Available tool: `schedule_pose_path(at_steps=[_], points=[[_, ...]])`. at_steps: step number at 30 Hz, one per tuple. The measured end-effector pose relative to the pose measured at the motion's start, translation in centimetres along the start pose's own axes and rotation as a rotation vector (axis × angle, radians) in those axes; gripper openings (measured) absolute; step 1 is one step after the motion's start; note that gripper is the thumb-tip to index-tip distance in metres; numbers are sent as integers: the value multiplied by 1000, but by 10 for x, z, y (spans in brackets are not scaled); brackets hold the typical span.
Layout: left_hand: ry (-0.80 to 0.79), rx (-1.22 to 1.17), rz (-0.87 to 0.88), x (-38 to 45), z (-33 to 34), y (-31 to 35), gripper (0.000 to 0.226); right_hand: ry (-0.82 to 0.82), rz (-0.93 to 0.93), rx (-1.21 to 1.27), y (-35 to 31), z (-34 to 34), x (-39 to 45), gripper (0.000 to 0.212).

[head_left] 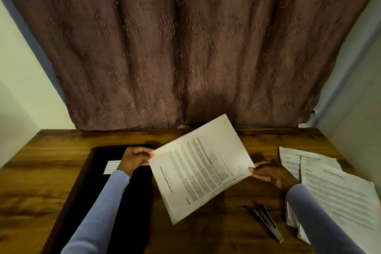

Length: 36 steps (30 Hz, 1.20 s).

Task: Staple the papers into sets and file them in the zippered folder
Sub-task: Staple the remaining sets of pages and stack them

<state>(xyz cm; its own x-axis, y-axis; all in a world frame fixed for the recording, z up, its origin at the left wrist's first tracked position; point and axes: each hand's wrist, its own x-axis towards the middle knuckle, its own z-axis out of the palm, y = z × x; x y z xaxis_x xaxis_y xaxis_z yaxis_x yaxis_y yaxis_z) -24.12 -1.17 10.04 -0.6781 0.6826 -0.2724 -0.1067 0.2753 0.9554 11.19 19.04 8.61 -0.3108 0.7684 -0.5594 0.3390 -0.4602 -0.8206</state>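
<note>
A set of printed papers [201,168] hangs tilted above the wooden table, held by both hands. My left hand [135,160] pinches its upper left corner, thumb on top. My right hand [270,173] pinches its right corner. A black zippered folder [99,202] with a white label lies flat on the left, partly under my left arm. A stapler [268,222] lies on the table in front of the papers, to the right of centre.
More loose printed sheets [329,187] are spread over the table's right side, partly under my right sleeve. A patterned brown curtain [185,47] hangs behind the table's far edge. Pale walls stand on both sides.
</note>
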Motion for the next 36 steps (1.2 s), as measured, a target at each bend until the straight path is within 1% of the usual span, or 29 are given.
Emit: schedule_pose_path(at_steps=[3, 5, 6, 7, 9, 11, 12, 13, 15, 18, 22, 23, 25, 26, 28, 29, 32, 33, 34, 36], points=[[53, -90, 14, -2, 6, -10, 33, -2, 28, 110, 0, 0, -4, 15], [106, -108, -66, -13, 12, -17, 44, -12, 31, 135, 4, -3, -6, 12], [113, -89, -130, -23, 15, -20, 45, -25, 29, 119, 7, -6, -5, 12], [85, -54, -189, -35, 20, -22, 43, -34, 21, 96, 9, -9, -4, 13], [-55, 15, -269, -60, 28, -29, 33, -19, 6, 79, 14, -11, -6, 26], [-187, -39, -319, -80, 36, -38, 26, -16, 2, 71, 16, -10, -10, 38], [-215, -79, -333, -86, 38, -44, 29, -23, 8, 65, 16, -9, -11, 39], [-218, -109, -340, -89, 41, -49, 34, -22, 22, 54, 16, -7, -12, 39], [-215, -94, -338, -91, 43, -56, 39, 5, 52, 29, 17, -4, -12, 39], [-245, -11, -312, -92, 42, -59, 43, 28, 68, 39, 17, -2, -12, 38], [-231, 12, -279, -94, 40, -62, 39, 42, 67, 69, 13, 1, -12, 36], [-222, 0, -282, -94, 41, -62, 38, 41, 65, 43, 13, 3, -13, 30], [-217, -10, -296, -93, 41, -65, 36, 44, 51, 3, 12, 6, -17, 10], [-215, -10, -306, -92, 41, -66, 36, 48, 47, -1, 13, 7, -19, 7], [-201, -5, -321, -90, 40, -69, 36, 62, 12, -5, 17, 7, -20, 10], [-196, 1, -330, -90, 40, -71, 37, 71, -6, -22, 19, 8, -19, 15], [-194, -8, -361, -90, 41, -77, 38, 86, -52, -32, 30, 9, -10, 40], [-191, -14, -373, -91, 43, -79, 38, 92, -37, -6, 34, 9, -8, 43], [-189, -16, -382, -91, 44, -81, 37, 95, -32, 23, 38, 9, -6, 43], [-177, -15, -395, -92, 47, -86, 37, 87, -33, 76, 43, 11, -2, 31]])
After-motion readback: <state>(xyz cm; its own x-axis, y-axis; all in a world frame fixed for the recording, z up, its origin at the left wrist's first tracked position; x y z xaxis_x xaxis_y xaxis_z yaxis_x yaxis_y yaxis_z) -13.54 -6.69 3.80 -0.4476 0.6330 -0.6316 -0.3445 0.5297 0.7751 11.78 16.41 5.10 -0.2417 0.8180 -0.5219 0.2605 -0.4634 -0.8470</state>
